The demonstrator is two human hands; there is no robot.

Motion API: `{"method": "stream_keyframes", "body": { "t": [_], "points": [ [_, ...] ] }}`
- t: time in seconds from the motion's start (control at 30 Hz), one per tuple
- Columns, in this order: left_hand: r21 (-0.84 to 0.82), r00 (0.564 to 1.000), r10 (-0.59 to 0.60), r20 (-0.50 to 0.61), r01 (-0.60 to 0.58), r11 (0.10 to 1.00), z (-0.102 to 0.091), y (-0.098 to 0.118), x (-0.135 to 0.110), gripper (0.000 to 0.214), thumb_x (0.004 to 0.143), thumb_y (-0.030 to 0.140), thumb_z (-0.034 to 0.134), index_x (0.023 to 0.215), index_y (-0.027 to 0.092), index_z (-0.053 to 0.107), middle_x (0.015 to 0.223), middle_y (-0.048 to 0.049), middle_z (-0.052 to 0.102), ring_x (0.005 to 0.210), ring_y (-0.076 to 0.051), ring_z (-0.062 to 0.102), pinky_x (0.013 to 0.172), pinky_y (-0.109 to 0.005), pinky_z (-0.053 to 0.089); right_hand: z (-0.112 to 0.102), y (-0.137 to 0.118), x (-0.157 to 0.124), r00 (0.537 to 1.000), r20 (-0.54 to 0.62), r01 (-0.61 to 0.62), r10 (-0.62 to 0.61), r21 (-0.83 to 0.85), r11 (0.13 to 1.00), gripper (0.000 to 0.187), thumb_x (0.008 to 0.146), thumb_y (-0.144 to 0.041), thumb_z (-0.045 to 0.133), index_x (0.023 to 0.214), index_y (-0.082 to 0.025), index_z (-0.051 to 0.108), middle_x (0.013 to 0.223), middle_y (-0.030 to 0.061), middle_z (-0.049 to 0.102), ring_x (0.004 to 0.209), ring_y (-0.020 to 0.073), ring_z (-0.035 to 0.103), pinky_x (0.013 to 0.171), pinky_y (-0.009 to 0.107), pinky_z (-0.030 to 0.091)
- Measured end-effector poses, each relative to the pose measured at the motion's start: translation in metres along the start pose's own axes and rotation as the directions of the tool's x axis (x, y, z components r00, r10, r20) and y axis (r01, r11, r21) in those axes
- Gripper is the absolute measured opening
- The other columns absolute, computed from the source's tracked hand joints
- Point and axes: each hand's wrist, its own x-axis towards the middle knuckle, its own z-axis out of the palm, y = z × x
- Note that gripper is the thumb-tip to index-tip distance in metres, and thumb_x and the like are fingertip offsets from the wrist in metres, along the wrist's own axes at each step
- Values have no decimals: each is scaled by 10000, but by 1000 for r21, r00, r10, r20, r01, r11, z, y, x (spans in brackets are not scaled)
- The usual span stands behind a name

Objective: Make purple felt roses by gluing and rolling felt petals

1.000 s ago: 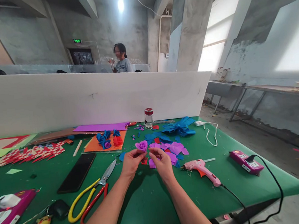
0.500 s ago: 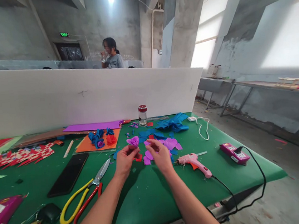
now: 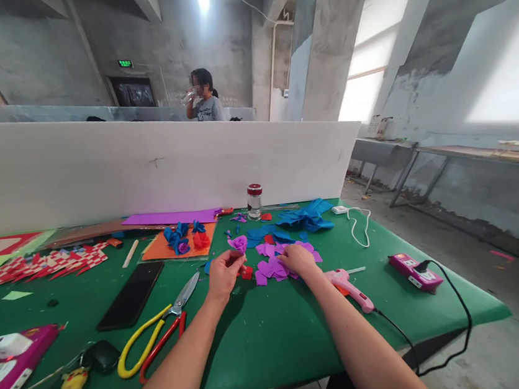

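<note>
My left hand (image 3: pixel 224 275) pinches a purple paper flower (image 3: pixel 238 244) upright by its base, with the bloom above the fingertips. My right hand (image 3: pixel 299 258) is over the loose purple paper petals (image 3: pixel 275 269), its fingers bent together on a petal; the fingertips are partly hidden. A red paper scrap (image 3: pixel 246 273) lies just beside my left hand. Behind the petals lie blue paper pieces (image 3: pixel 306 216). The pink glue gun (image 3: pixel 352 290) rests beside my right forearm, its nozzle hidden behind my wrist.
Scissors (image 3: pixel 178 307) and a black phone (image 3: pixel 130 296) lie left of my arms. Finished paper flowers (image 3: pixel 182 234) sit on an orange sheet (image 3: pixel 153 250). A red-lidded jar (image 3: pixel 255 202) stands before the white partition (image 3: pixel 191 171). A purple power box (image 3: pixel 416 273) trails a black cable.
My right hand has moved away from the flower, rightward and down onto the purple petals. My left hand keeps hold of the flower. The view has shifted slightly left.
</note>
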Motion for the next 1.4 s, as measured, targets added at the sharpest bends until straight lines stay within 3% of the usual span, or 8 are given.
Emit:
{"method": "stream_keyframes", "body": {
  "t": [0.23,0.4,0.6,0.87,1.1,1.17,1.3,1.4],
  "points": [
    [17,1000,5,5,-6,1000,0,-1,-1,197,612,329,761,654,169,655,517,21,621,457,-122,552,473,-228,450,11,-1,9,999,31,-10,11,-20,1000,105,773,-133,606,818,-190,682,907,77,739,839,208,671,609,245,364],
    [33,1000,14,17,-15,999,-1,-1,-1,184,626,326,746,649,168,653,492,24,604,442,-121,543,470,-229,441,16,-3,9,1000,3,10,-10,-15,1000,136,808,-215,589,917,-169,656,981,105,717,889,228,653,595,255,332],
    [34,999,18,31,-20,999,-2,-3,0,200,638,335,742,645,164,640,505,18,602,439,-119,535,474,-231,444,18,-8,10,999,11,43,-43,14,999,62,747,-128,605,768,-175,639,887,68,718,813,186,641,573,242,298],
    [59,999,19,34,-21,998,-2,-5,0,207,634,337,738,671,164,631,482,33,585,442,-121,525,485,-234,442,-3,-17,-3,990,-136,49,-38,73,996,202,860,-137,444,975,-184,605,906,92,708,828,218,641,609,262,320],
    [64,1000,17,25,-18,998,0,-1,-1,184,632,320,718,652,173,611,471,50,567,417,-105,495,467,-222,413,-18,-18,-5,957,-279,147,-76,242,959,391,799,-117,533,1183,-189,546,1112,98,681,984,217,618,748,261,396],
    [70,999,26,20,-27,997,0,1,-1,182,636,321,715,654,171,614,472,52,567,415,-101,493,467,-219,413,-12,-23,-4,930,-366,215,-38,456,864,307,789,-181,569,1095,-190,596,990,65,698,888,208,619,730,269,412],
    [103,997,72,21,-73,992,-2,2,-2,178,654,321,712,649,167,623,462,50,563,417,-99,495,472,-215,411,17,-43,-4,941,-308,269,140,932,244,226,672,-358,709,786,-176,639,682,-15,627,646,146,549,611,250,416],
    [106,996,82,28,-84,991,-3,1,-2,181,661,327,709,656,162,635,469,41,573,423,-102,501,472,-217,415,38,-55,-5,963,-207,207,170,978,21,343,603,-442,748,771,-171,622,598,-46,575,525,100,487,511,223,389]
  ]
}}
